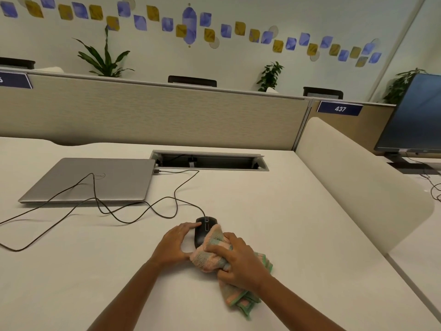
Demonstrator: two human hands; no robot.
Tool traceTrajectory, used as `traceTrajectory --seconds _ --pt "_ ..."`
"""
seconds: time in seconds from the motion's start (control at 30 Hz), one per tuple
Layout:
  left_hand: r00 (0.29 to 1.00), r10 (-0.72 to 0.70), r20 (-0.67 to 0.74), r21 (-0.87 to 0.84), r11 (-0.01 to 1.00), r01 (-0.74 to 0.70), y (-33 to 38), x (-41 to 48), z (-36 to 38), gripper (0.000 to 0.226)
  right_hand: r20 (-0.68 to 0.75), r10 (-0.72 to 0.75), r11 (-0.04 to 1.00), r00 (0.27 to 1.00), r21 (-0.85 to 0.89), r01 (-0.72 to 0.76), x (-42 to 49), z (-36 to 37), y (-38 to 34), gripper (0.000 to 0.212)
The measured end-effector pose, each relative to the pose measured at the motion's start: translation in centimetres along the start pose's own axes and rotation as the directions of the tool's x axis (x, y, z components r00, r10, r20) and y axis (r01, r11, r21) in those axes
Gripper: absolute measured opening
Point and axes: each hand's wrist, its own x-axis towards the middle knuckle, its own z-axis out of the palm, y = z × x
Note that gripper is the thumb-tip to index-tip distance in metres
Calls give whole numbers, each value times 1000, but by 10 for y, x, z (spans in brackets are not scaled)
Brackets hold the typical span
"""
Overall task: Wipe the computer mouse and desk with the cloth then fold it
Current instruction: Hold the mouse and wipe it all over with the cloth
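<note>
Mid mouse-wipe: left hand (pixel 175 244) loosely cupped on black mouse (pixel 202 231) to steady it at desk (pixel 274 211) centre, right hand (pixel 238 261) clenched on bunched pink cloth (pixel 214 252) pressed to its right side; desk wipe and fold apparently still pending.

Open-plan office, numbered desk partitions (pixel 152 115), monitor (pixel 415 115)

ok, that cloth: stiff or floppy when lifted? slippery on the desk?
Probably floppy: the cloth bunches in the right hand and its free end lies in loose folds on the desk. Likely light, since a loose grip holds it. The fuzzy pile looks grippy, so it should drag rather than slide, and may snag the mouse steadied by the left hand.
</note>
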Motion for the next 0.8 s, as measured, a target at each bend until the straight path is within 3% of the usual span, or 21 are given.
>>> traceTrajectory --seconds 0.27,0.5,0.8 --pt "1000 -27 15 -14 1000 27 2 -1 -3 117 26 109 993 994 36 -110 -17 -3 8 52" --pt "991 -88 105 12 996 87 6 1 -9 103 40 239 946 970 218 -242 3 -30 21 50" --pt "994 -84 67 109 991 77 15 8 -10 83 -96 511 856 854 -32 -515 77 -54 16 52"
